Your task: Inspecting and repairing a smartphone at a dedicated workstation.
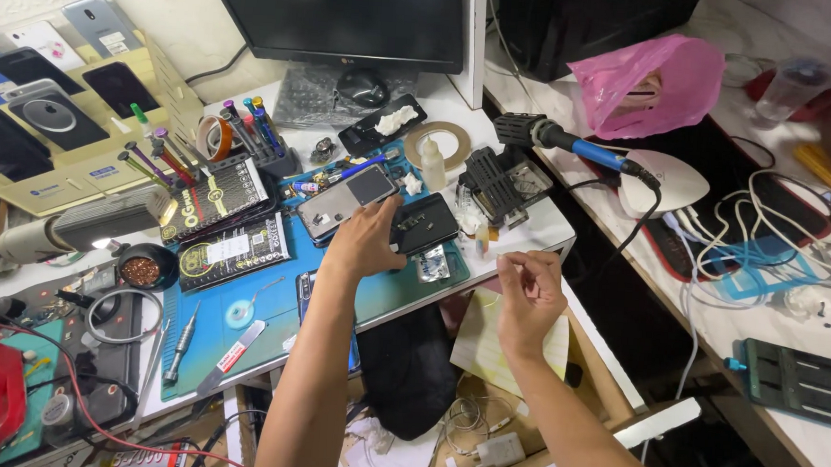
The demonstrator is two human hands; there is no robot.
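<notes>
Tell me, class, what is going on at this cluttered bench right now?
A person works at a phone repair bench. The left hand rests on a small black device lying on the blue work mat, beside an opened phone. The right hand is raised off the bench edge with fingertips pinched together; whether it holds anything is too small to tell. A soldering iron lies nearby.
</notes>
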